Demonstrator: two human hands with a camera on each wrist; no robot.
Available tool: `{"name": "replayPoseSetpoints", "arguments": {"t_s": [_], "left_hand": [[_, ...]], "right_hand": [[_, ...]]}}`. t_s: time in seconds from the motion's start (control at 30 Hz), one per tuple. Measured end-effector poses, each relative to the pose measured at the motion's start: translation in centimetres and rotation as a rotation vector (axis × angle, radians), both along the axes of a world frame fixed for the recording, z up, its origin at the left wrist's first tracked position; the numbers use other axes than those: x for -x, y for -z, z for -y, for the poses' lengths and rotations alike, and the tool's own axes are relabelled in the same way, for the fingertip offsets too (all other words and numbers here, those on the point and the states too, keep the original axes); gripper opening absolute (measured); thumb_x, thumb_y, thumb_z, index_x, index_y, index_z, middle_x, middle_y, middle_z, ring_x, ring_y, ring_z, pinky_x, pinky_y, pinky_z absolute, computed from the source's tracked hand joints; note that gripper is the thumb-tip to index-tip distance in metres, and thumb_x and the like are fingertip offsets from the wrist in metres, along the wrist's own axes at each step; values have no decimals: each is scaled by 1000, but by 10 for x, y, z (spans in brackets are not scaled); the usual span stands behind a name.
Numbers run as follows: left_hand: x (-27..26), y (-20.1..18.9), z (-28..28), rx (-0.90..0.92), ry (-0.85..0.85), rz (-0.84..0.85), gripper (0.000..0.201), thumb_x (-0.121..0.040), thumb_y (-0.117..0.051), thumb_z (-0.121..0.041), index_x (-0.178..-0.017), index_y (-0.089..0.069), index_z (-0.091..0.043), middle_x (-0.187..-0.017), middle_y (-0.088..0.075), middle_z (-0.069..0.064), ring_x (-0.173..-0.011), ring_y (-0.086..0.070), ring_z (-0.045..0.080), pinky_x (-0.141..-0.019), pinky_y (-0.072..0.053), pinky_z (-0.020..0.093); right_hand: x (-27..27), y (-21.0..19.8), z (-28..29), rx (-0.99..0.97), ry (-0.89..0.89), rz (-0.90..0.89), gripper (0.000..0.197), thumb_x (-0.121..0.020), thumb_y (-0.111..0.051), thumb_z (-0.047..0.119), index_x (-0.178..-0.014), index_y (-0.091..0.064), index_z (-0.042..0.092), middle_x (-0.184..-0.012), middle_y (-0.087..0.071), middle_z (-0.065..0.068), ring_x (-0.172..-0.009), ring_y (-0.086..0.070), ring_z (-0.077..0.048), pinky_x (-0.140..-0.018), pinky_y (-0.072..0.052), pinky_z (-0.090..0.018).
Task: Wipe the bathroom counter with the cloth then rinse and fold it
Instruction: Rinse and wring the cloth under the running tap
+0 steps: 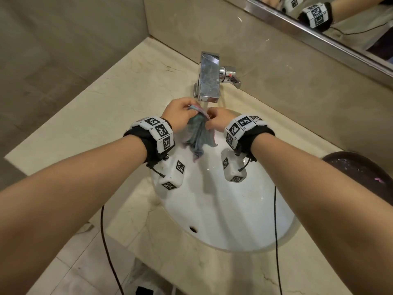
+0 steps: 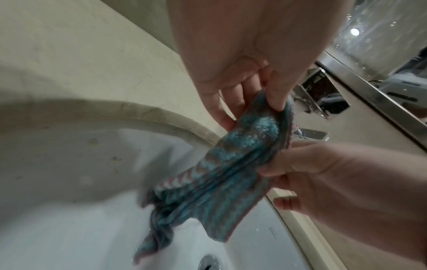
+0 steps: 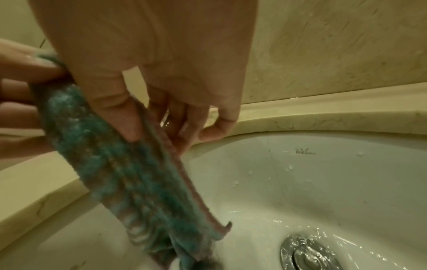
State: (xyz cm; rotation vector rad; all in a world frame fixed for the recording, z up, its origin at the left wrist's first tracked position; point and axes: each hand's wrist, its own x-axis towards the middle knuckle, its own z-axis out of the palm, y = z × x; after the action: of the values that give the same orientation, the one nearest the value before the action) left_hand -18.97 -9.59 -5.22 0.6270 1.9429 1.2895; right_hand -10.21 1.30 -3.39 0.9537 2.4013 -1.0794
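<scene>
A wet blue-and-pink striped cloth (image 1: 198, 135) hangs bunched over the white sink (image 1: 223, 209), just under the chrome faucet (image 1: 209, 76). My left hand (image 1: 180, 112) pinches its top edge from the left, and my right hand (image 1: 219, 121) pinches it from the right. In the left wrist view the left hand (image 2: 251, 115) holds the cloth (image 2: 219, 182) between thumb and fingers, and the right hand (image 2: 312, 164) grips it lower. In the right wrist view the right hand (image 3: 157, 140) pinches the cloth (image 3: 129, 182), which dangles toward the drain (image 3: 307, 254). Water glistens around the drain.
The beige marble counter (image 1: 106, 116) surrounds the sink and meets the walls at the back and left. The faucet handle (image 1: 231, 78) sticks out to the right. A mirror (image 1: 319, 28) runs along the upper right. A dark round object (image 1: 361, 173) sits at the right edge.
</scene>
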Motion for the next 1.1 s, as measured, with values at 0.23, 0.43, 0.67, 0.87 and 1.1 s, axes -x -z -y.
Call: {"name": "replayPoseSetpoints", "arguments": {"t_s": [0.23, 0.43, 0.67, 0.87, 1.1], "left_hand": [[0, 11, 11, 6, -67, 98, 23, -92, -50, -5, -76, -55, -21, -75, -56, 2, -72, -55, 16, -66, -49, 27], [-2, 14, 11, 241, 139, -172, 27, -84, -60, -8, -111, -56, -10, -99, -54, 1, -91, -51, 17, -77, -40, 26], [-3, -6, -2, 285, 143, -383, 18, -87, -59, -17, -102, -65, -8, -88, -54, 1, -83, -48, 16, -73, -35, 25], [-1, -3, -8, 215, 91, -326, 19, -90, -51, -10, -99, -66, -5, -88, -59, 5, -85, -54, 20, -78, -43, 28], [-1, 4, -1, 130, 57, -172, 18, -88, -53, -6, -76, -60, -16, -80, -61, 8, -85, -58, 24, -91, -47, 41]], "right_hand": [[8, 2, -3, 38, 440, -228, 20, -84, -51, 7, -98, -65, 6, -81, -58, -5, -81, -53, -22, -66, -47, -31], [7, -12, 6, 288, 394, -310, 17, -85, -53, -5, -75, -57, 9, -76, -59, -7, -70, -55, -14, -73, -51, -32], [9, -1, -1, 128, 221, -295, 8, -83, -61, 5, -90, -64, 4, -77, -58, -5, -70, -53, -14, -68, -47, -24], [1, 8, -13, -135, -12, -132, 18, -91, -54, 9, -106, -64, 6, -90, -66, -6, -80, -57, -20, -67, -40, -15], [0, 24, -13, 14, 212, -185, 13, -93, -46, 10, -81, -49, 15, -89, -55, -10, -86, -49, -20, -72, -37, -27]]}}
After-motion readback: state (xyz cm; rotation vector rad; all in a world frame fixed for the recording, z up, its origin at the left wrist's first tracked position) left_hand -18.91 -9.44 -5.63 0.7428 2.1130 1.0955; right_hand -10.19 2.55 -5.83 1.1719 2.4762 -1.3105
